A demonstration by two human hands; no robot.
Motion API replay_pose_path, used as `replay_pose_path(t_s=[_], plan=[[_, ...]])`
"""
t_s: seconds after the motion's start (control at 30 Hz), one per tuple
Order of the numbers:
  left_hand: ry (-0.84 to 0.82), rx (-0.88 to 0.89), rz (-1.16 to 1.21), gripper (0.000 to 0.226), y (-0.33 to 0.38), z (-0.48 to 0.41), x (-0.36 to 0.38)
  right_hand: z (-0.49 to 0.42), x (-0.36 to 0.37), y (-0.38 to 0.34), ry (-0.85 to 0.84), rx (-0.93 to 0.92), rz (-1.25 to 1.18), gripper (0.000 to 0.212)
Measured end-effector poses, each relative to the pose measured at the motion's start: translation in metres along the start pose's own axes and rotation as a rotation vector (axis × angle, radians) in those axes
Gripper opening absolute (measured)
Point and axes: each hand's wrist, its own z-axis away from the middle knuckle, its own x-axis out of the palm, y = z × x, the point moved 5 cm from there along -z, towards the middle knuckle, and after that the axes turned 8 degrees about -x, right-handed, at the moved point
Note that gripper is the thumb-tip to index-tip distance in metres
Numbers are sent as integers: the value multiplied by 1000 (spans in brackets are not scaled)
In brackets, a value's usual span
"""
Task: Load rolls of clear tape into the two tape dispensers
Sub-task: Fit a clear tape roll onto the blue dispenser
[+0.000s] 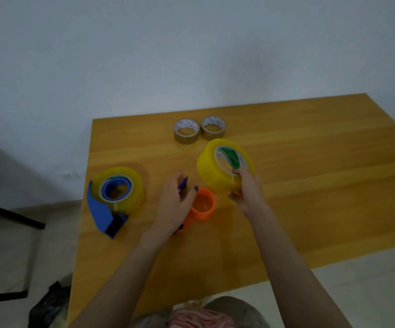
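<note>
Head view: the second loading is in hand. A loaded roll already sits on the hub of the blue dispenser at the left. The right hand grips the loose roll, held tilted just behind the orange dispenser, with one finger hooked into its core. The left hand lies over that dispenser's handle; blur hides whether it grips.

Next, I judge, the core must line up over the bare orange hub and be pressed down.

Count: two dispensers, two large rolls, and two small rolls at the far side of the table.
</note>
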Motion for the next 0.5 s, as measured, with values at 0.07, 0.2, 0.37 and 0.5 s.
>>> replay_pose_path(t_s=[0.07,0.2,0.37,0.5], plan=[[-111,111,104,74,18,6,-1,4,9,2,-39,-11,4,40],[-160,127,186,95,28,10,-4,11,20,-1,-141,-53,105,41],[-172,4,299,70,10,5,-12,10,14,-3,-170,-182,367,61],[-103,-78,280,33,5,10,-16,10,8,13,-181,-201,476,49]])
